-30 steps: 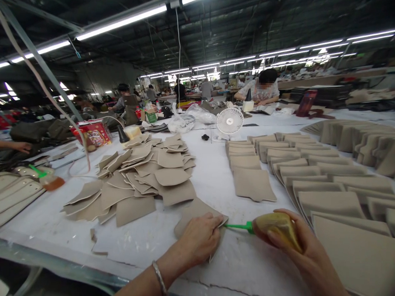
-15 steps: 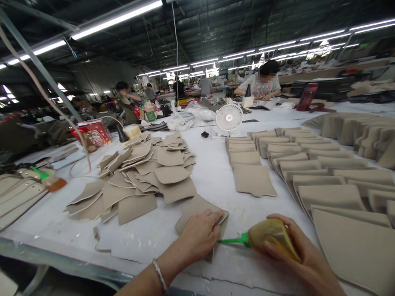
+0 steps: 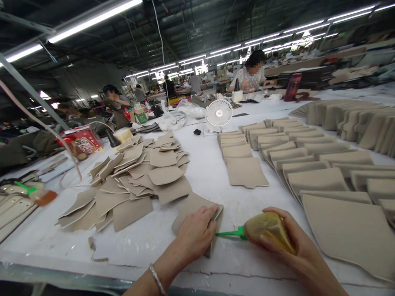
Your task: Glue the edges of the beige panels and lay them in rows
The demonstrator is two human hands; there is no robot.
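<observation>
My left hand [image 3: 195,232] lies flat, fingers together, pressing down a beige cut piece [image 3: 190,207] on the white table [image 3: 141,241]. My right hand [image 3: 289,248] is wrapped round a yellowish squeeze bottle [image 3: 268,228]. Its green nozzle [image 3: 228,233] points left and its tip sits at the piece's right edge, beside my left fingers. A loose heap of beige cut pieces [image 3: 137,176] lies just beyond my left hand.
Rows of overlapped beige panels [image 3: 314,170] cover the table's right side. A small white fan [image 3: 219,114] stands at mid-table. A second glue bottle [image 3: 35,194] lies at the left beside long pale strips [image 3: 1,218]. Other people work at the far tables.
The nozzle tip has slid down along the piece's right edge, towards me. My left hand keeps pressing the piece. The view has shifted slightly.
</observation>
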